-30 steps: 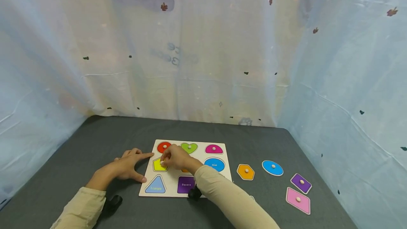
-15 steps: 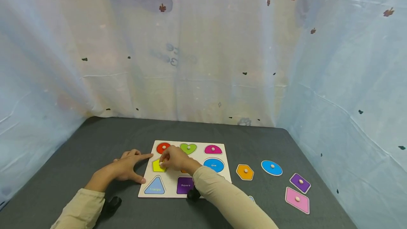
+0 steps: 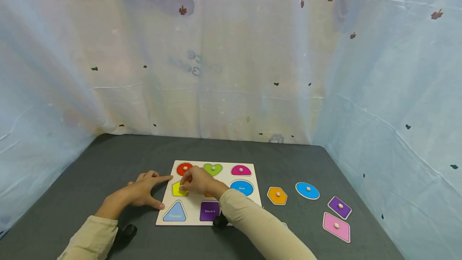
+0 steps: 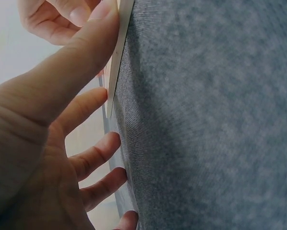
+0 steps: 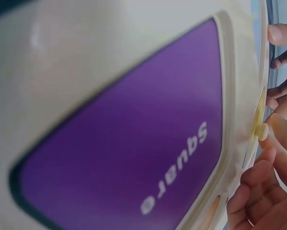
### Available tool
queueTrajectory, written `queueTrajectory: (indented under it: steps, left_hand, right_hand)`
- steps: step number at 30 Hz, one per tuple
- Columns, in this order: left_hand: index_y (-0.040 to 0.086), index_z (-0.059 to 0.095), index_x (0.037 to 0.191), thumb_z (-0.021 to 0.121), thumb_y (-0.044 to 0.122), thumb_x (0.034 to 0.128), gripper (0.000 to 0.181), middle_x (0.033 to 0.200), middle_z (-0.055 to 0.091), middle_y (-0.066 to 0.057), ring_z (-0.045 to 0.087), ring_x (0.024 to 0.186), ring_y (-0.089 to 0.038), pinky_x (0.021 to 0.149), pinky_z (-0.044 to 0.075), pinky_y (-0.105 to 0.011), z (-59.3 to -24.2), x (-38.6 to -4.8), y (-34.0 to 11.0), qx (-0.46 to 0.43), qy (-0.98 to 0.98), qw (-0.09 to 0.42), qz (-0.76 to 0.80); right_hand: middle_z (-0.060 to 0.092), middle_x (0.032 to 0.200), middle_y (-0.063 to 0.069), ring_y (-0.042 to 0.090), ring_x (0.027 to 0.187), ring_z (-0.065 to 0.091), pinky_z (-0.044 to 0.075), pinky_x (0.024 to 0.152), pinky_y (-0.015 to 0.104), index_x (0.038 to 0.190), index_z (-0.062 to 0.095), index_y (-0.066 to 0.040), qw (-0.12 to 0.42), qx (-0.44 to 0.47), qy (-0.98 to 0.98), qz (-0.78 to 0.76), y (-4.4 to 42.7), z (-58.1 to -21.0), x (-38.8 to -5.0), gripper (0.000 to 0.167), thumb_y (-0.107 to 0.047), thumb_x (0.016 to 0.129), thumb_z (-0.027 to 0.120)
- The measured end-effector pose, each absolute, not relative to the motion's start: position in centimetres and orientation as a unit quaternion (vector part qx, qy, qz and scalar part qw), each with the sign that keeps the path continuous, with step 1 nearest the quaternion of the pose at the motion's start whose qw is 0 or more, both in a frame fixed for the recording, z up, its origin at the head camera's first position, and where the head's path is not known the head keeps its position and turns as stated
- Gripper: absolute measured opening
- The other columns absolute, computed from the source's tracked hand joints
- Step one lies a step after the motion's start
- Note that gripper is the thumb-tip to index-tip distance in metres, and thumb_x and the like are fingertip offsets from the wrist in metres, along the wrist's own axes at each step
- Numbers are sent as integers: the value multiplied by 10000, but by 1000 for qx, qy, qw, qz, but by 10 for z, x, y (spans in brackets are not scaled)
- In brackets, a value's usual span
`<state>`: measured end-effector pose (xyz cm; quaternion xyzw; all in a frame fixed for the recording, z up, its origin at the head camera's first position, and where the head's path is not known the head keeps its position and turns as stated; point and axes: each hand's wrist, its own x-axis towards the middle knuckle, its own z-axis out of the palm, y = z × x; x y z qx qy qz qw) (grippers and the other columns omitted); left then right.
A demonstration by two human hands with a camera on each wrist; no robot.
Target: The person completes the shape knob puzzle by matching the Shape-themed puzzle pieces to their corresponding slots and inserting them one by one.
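A white wooden shape-puzzle board (image 3: pixel 194 214) lies on the dark table. My left hand (image 3: pixel 142 191) is spread at its left side, with thumb and index finger touching the edge; the left wrist view shows the thumb (image 4: pixel 81 62) against that edge. My right hand (image 3: pixel 198 180) pinches the small knob (image 5: pixel 262 132) of the yellow pentagon piece (image 3: pixel 176 189), which sits at its place on the board. Red circle (image 3: pixel 181 170), green heart (image 3: pixel 209 167) and magenta half-circle (image 3: pixel 236 170) pieces with knobs sit in the top row. My right hand and wrist partly hide an orange shape in the middle.
Knobless places show a blue oval (image 3: pixel 242 185), a light blue triangle (image 3: pixel 175 212) and a purple square (image 3: pixel 209 208). Loose on the right lie an orange hexagon (image 3: pixel 274 198), blue oval piece (image 3: pixel 303 191), purple rectangle (image 3: pixel 336 210) and pink parallelogram (image 3: pixel 343 232). A light blue piece (image 3: pixel 285 224) is mostly hidden by my sleeve.
Both hands keep their places on the board and the pieces stay put. The head view has shifted slightly, and my right sleeve covers more of the light blue piece.
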<state>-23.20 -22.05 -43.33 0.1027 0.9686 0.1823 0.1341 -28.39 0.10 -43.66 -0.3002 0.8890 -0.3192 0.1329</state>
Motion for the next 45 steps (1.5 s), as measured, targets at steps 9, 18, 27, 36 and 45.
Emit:
queueTrajectory:
  steps: [9,18,27,36,45]
  left_hand:
    - [248,453,1528,904,504,678,995,1369,437,-191,389,1261,-460,938,305,-796,-435,-231,-222,104,970,129,180]
    - [231,447,1531,905,505,676,1008,1370,434,-204,382,1266,-469,960,280,-815,-436,-231,-223,100,969,131,181]
    - [236,455,1527,917,478,672,1001,1371,436,-201,388,1261,-459,943,302,-788,-434,-231,-222,102,970,124,182]
    - [236,458,1525,922,471,663,1007,1378,438,-199,390,1265,-451,939,313,-771,-435,-230,-221,107,969,118,188]
    - [238,456,1526,920,490,649,1024,1368,446,-192,400,1256,-446,941,318,-782,-437,-229,-222,106,970,118,184]
  right_hand:
    - [601,742,-30,62,696,492,405,580,168,951,778,-71,127,-320,878,-332,9,-428,-284,132,-191,897,778]
    - [629,762,-26,58,747,506,424,625,176,943,782,-75,120,-307,877,-351,25,-426,-286,143,-213,916,756]
    - [670,866,-29,61,766,521,457,625,164,966,790,-88,104,-304,881,-347,51,-422,-285,146,-219,921,746]
    - [731,894,32,98,734,551,488,619,180,976,784,-67,86,-324,872,-356,85,-419,-284,142,-193,936,730]
    - [713,873,44,134,710,548,469,641,208,983,784,-80,70,-326,872,-358,114,-413,-277,154,-206,950,703]
